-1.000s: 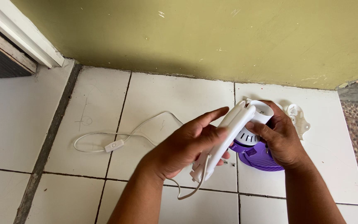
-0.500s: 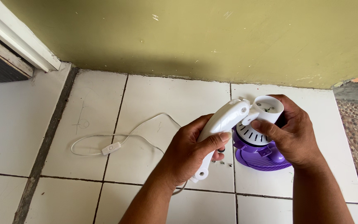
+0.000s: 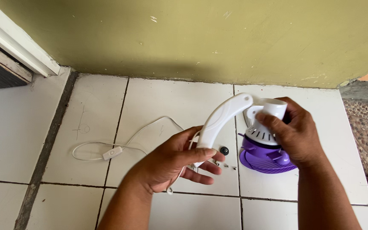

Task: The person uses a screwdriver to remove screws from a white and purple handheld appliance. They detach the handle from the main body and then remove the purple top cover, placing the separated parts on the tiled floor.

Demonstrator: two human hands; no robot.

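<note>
My left hand (image 3: 173, 164) grips the curved white plastic arm (image 3: 219, 121); my right hand (image 3: 292, 134) clasps the white vented motor housing (image 3: 265, 123) above the purple plastic fan grille (image 3: 264, 159), over the white tiled floor (image 3: 158, 102). I judge: support both halves, avoid tugging the thin white cord (image 3: 120, 147).

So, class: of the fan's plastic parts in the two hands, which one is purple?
The round grille below the right hand is purple; the curved arm in the left hand and motor housing are white.
</note>
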